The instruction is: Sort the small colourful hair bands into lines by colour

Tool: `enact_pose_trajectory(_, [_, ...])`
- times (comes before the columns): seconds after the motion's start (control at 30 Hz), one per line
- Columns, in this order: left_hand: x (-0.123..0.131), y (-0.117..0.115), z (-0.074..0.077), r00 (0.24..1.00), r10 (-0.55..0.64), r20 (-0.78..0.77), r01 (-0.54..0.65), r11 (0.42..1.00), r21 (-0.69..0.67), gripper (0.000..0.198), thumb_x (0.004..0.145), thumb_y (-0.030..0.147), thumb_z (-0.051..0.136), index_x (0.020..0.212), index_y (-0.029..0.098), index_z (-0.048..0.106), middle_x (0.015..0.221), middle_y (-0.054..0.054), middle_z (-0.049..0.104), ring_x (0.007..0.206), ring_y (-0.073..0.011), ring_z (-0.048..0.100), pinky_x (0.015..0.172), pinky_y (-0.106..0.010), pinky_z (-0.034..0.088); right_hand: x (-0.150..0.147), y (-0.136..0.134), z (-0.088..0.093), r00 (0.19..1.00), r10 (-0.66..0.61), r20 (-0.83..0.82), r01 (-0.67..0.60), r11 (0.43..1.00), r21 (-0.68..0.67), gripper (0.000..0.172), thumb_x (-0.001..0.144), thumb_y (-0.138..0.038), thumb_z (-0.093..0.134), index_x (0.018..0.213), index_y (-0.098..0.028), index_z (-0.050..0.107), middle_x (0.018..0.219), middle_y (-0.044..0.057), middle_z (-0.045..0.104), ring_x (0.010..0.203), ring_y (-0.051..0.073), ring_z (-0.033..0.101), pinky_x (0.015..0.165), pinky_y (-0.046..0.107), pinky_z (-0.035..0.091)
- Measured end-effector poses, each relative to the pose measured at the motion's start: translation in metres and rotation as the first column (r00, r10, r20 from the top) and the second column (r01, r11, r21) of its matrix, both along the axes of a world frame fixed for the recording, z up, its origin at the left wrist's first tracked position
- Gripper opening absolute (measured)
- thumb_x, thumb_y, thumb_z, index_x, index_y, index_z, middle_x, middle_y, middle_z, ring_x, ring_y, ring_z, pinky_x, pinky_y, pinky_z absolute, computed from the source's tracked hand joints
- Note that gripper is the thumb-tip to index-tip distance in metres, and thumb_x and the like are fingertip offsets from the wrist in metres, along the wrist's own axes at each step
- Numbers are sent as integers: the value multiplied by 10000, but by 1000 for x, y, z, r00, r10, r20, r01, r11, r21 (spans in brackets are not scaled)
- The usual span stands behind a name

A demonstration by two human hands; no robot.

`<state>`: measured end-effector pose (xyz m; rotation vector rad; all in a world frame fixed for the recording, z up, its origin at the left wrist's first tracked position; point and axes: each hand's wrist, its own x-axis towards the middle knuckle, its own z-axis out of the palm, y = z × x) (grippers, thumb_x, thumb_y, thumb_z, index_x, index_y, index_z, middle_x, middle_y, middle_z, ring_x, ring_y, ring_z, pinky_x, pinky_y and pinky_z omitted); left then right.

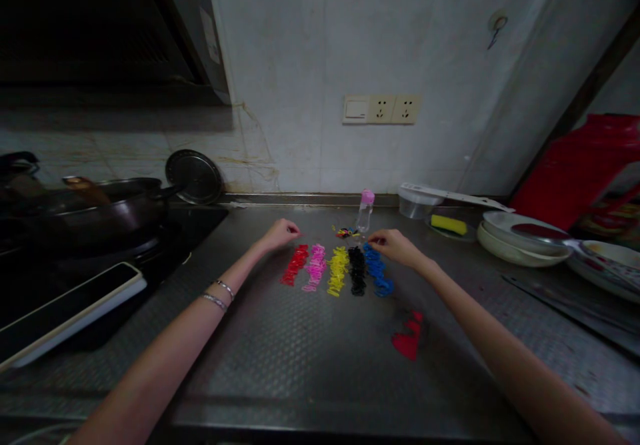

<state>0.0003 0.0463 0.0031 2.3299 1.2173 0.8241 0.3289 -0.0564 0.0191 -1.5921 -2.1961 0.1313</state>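
Small bands lie in colour rows on the metal counter: red [295, 265], pink [315, 268], yellow [338, 271], black [357, 271] and blue [379, 270]. My left hand [281, 235] is pinched above the far end of the red row, with a tiny reddish bit at its fingertips. At the far end of the blue row, my right hand [393, 245] has its fingers pressed together; what they hold, if anything, is too small to name. Behind the rows sits a mixed-colour pile [346, 232] beside a clear bottle [365, 215] with a pink cap.
A red heart-shaped piece [409, 338] lies nearer the front. On the left are a pan [95, 211], a lid [194, 177] and a white-edged device [75, 311]. A plastic tub [417, 205], yellow sponge [449, 225] and bowls [520, 248] stand right.
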Motion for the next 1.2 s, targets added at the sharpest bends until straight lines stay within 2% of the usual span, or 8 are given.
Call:
enact_pose_trajectory(0.13, [-15, -3, -6, 998, -58, 1, 58, 992, -115, 182, 616, 240, 571, 687, 143, 707, 658, -39, 667, 601, -139, 558, 598, -222, 396, -23, 26, 7, 992, -36, 117, 41, 998, -44, 245, 753, -233, 496, 908, -196, 682, 857, 45, 677, 752, 151, 600, 640, 200, 415])
enact_pose_trajectory(0.33, [-10, -8, -5, 983, -156, -94, 137, 974, -179, 216, 639, 235, 562, 758, 132, 710, 722, -46, 681, 651, -141, 575, 642, -218, 407, -59, 54, 8, 971, -35, 235, 49, 997, -55, 253, 771, -296, 511, 943, -196, 667, 989, 72, 640, 878, 167, 576, 676, 193, 408])
enact_pose_trajectory(0.47, [-8, -13, 1, 976, -182, -116, 154, 965, -213, 246, 640, 232, 564, 804, 115, 705, 766, -54, 685, 693, -143, 580, 674, -217, 414, -70, 63, 3, 942, -25, 334, 57, 995, -86, 250, 764, -266, 513, 952, -205, 667, 1026, 80, 615, 920, 175, 565, 714, 208, 410])
enact_pose_trajectory(0.6, [-8, -17, 6, 975, -191, -116, 161, 959, -233, 276, 645, 254, 565, 826, 94, 699, 785, -63, 684, 709, -145, 579, 691, -222, 417, -71, 68, -4, 938, -37, 345, 69, 994, -79, 248, 762, -225, 497, 941, -207, 668, 1019, 83, 614, 917, 181, 567, 721, 221, 415])
enact_pose_trajectory(0.8, [-11, -9, 2, 984, -166, -61, 149, 966, -212, 289, 664, 270, 536, 823, 91, 697, 791, -63, 683, 720, -153, 587, 690, -231, 427, -64, 72, -8, 975, -46, 216, 52, 998, -22, 239, 778, -248, 490, 917, -215, 681, 1014, 74, 605, 890, 166, 564, 727, 218, 407])
enact_pose_trajectory(1.0, [-15, -6, 3, 998, -58, -7, 56, 982, -178, 294, 677, 288, 510, 802, 95, 694, 802, -58, 682, 764, -163, 591, 745, -251, 432, -55, 78, -9, 999, 50, -13, -48, 992, 115, 234, 753, -263, 523, 876, -167, 696, 892, 70, 638, 760, 137, 555, 680, 213, 403])
enact_pose_trajectory(1.1, [-16, -7, 4, 1000, -22, 20, 25, 982, -187, 291, 669, 281, 514, 796, 88, 692, 808, -67, 682, 772, -168, 591, 746, -257, 433, -55, 78, -8, 987, 64, -144, -52, 995, 86, 232, 727, -268, 545, 835, -138, 704, 769, 61, 661, 661, 131, 547, 608, 216, 401])
enact_pose_trajectory(1.2, [-15, -7, 4, 998, -1, 66, 14, 981, -195, 266, 661, 263, 528, 773, 88, 693, 789, -68, 681, 753, -163, 590, 731, -251, 434, -60, 74, -3, 939, 78, -336, -83, 997, 0, 260, 712, -289, 556, 830, -107, 699, 691, 55, 660, 580, 113, 528, 536, 206, 390])
